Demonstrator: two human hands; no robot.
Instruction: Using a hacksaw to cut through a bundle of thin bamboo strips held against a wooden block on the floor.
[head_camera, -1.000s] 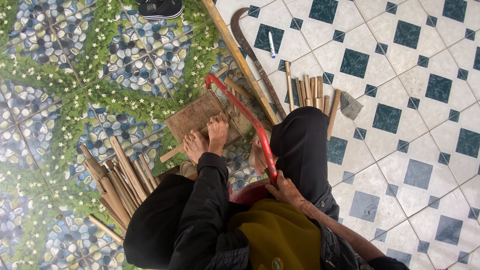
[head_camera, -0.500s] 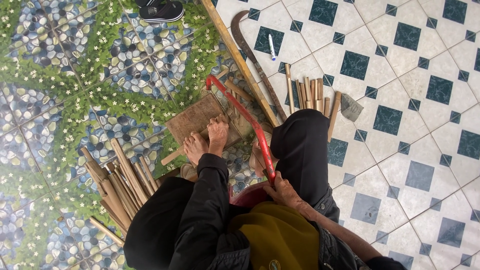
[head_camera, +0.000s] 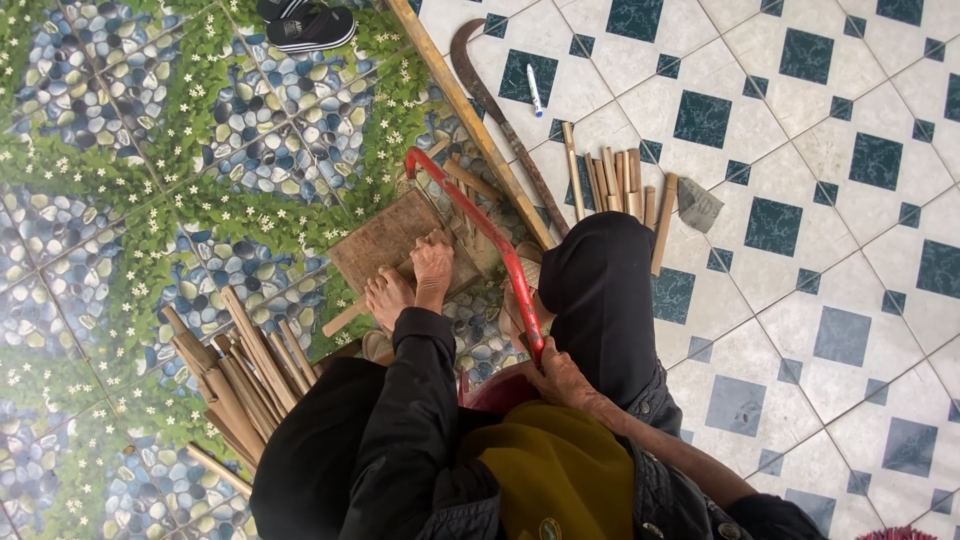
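I am reading the head view from the left side across. Left of my left hand, a bundle of split bamboo sticks (head_camera: 235, 375) is lying on the pebble-patterned floor (head_camera: 120, 200). My left hand (head_camera: 433, 262) is pressing down, fingers together, on a stick laid over the wooden block (head_camera: 385, 240); a bare foot (head_camera: 387, 297) is bracing just beside it. Since half a second ago this hand is sitting where it was, so the workpiece is staying pinned. Right of it, the red-framed saw (head_camera: 480, 230) is lying slightly flatter than before: I judge a stroke is in progress. My right hand (head_camera: 562, 377) is wrapped closed around its handle. Beyond it, cut sticks (head_camera: 615, 180) and a curved blade (head_camera: 500, 110) are resting on the tiles.
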